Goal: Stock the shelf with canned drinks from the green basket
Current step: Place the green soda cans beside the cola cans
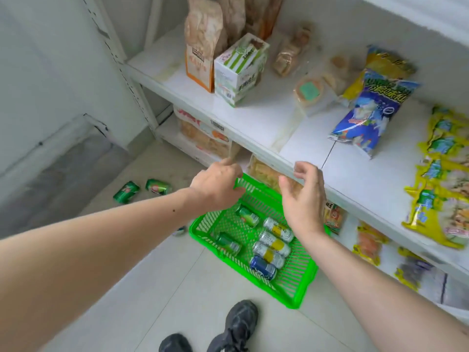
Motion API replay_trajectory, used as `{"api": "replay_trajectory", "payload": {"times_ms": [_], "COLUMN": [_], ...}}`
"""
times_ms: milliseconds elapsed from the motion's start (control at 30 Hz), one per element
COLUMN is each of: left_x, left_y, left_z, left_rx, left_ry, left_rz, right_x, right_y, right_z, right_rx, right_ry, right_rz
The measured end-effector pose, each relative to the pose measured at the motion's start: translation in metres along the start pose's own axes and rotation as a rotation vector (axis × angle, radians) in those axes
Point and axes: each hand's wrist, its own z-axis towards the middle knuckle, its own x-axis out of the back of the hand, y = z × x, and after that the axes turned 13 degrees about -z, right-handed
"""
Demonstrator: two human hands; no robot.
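Left hand (218, 185), right hand (303, 196): fingers loosely curled, empty, above green basket (291, 283). Risk: lying cans (271, 250) roll, slip; two green cans (142, 189) on floor suggest spills.

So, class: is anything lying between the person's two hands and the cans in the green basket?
Nothing visible does. The left hand and right hand hover empty above the open-topped green basket, and the cans lie uncovered on its floor directly below.
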Motion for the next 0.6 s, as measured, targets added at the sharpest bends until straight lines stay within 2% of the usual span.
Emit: {"api": "replay_trajectory", "payload": {"times_ms": [133, 333, 600], "left_x": [-0.076, -0.169, -0.268], "left_y": [-0.044, -0.113, -0.206], "left_z": [0.024, 0.072, 0.132], "left_rx": [0.142, 0.243, 0.292], "left_ry": [-0.081, -0.124, -0.193], "left_rz": [-0.049, -0.087, -0.071], "right_x": [-0.068, -0.164, -0.293], "right_y": [0.057, 0.141, 0.232], "right_z": [-0.012, -0.02, -0.029], "right_rx": [-0.022, -0.068, -0.072], "right_ry": [-0.24, -0.509, -0.76], "right_rz": [-0.115, -0.312, -0.508]}}
